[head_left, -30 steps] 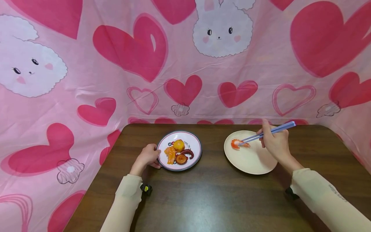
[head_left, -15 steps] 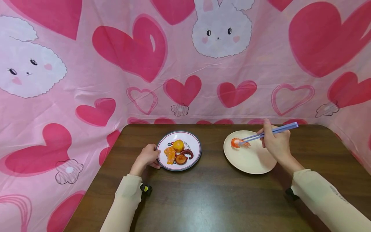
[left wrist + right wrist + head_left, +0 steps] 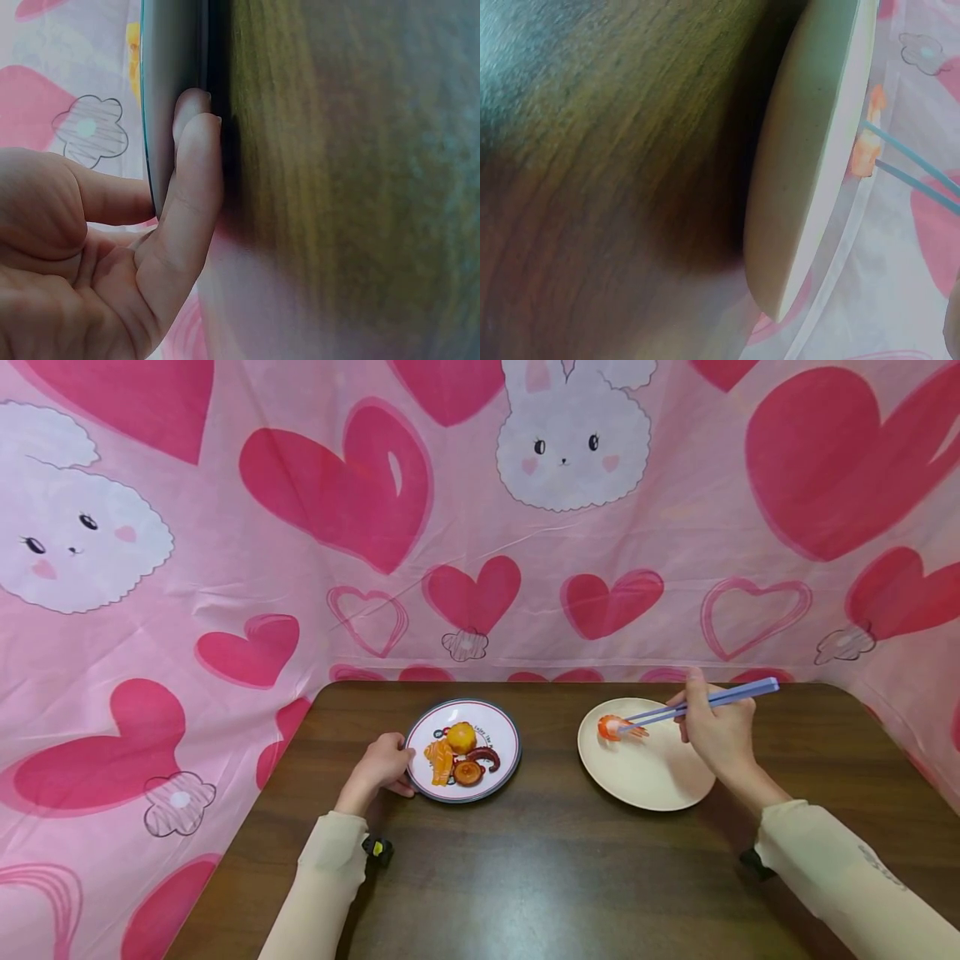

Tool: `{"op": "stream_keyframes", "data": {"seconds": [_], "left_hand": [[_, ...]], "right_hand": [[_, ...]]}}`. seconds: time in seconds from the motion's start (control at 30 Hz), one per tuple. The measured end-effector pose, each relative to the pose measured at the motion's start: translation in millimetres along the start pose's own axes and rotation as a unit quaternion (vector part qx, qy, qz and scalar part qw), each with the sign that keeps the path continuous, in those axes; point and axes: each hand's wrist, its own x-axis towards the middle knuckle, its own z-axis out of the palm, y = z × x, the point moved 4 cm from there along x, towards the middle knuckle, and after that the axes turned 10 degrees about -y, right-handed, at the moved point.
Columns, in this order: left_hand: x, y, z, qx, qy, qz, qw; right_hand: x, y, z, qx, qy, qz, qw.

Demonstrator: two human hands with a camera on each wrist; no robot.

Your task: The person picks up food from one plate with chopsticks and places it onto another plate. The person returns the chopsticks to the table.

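Note:
My left hand [image 3: 378, 764] grips the left rim of a white plate [image 3: 506, 722] with a dark blue edge. In the left wrist view, the thumb meets the rim and fingers [image 3: 196, 161] curl underneath. On that plate lie an orange salmon-like slice [image 3: 440, 766], a yellow round piece [image 3: 461, 737], a brown round piece [image 3: 468, 772] and a dark red tentacle [image 3: 489, 758]. My right hand [image 3: 716, 731] holds blue-violet chopsticks [image 3: 742, 691] above a cream plate [image 3: 652, 781]. Their tips reach an orange shrimp [image 3: 611, 727]; in the right wrist view they stand at the shrimp [image 3: 865, 154], beyond the plate rim.
Both plates stand near the far edge of a dark wooden table [image 3: 525, 868], with bare wood between them. Behind and beside the table hangs a pink cloth [image 3: 465, 510] printed with hearts and rabbits.
My right hand has shifted slightly right, and the rear ends of the chopsticks have moved right and a little lower. The tips stay at the shrimp. My left hand keeps its place on the plate.

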Motion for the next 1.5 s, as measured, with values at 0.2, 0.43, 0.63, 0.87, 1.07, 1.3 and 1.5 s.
{"op": "stream_keyframes", "data": {"seconds": [0.2, 0.43, 0.63, 0.87, 1.07, 1.3, 1.5], "left_hand": [[0.3, 0.6, 0.0, 0.007, 0.001, 0.001, 1.0], [-1.7, 1.6, 0.3, 0.008, 0.002, 0.002, 1.0], [-2.9, 1.7, 0.6, 0.006, 0.0, 0.004, 1.0], [-2.9, 1.2, 0.3, 0.006, 0.001, 0.0, 1.0], [-2.1, 0.5, 0.3, 0.004, 0.002, 0.002, 1.0], [-0.7, -0.4, 0.1, 0.005, 0.004, 0.0, 1.0], [-2.3, 0.4, 0.4, 0.003, 0.003, -0.001, 1.0]], "right_hand": [[0.3, -1.1, -0.9, 0.003, -0.002, -0.003, 1.0], [-0.6, -7.1, -0.1, 0.009, 0.002, -0.018, 1.0], [0.2, -7.0, 1.2, 0.019, 0.008, -0.024, 1.0], [0.1, -11.2, 3.9, 0.013, 0.004, -0.031, 0.999], [-0.7, -19.7, 6.9, 0.023, -0.002, -0.045, 0.999], [-1.4, -24.3, 10.8, 0.032, -0.004, -0.056, 0.998], [-0.4, -20.5, 16.0, 0.032, -0.012, -0.059, 0.998]]}}
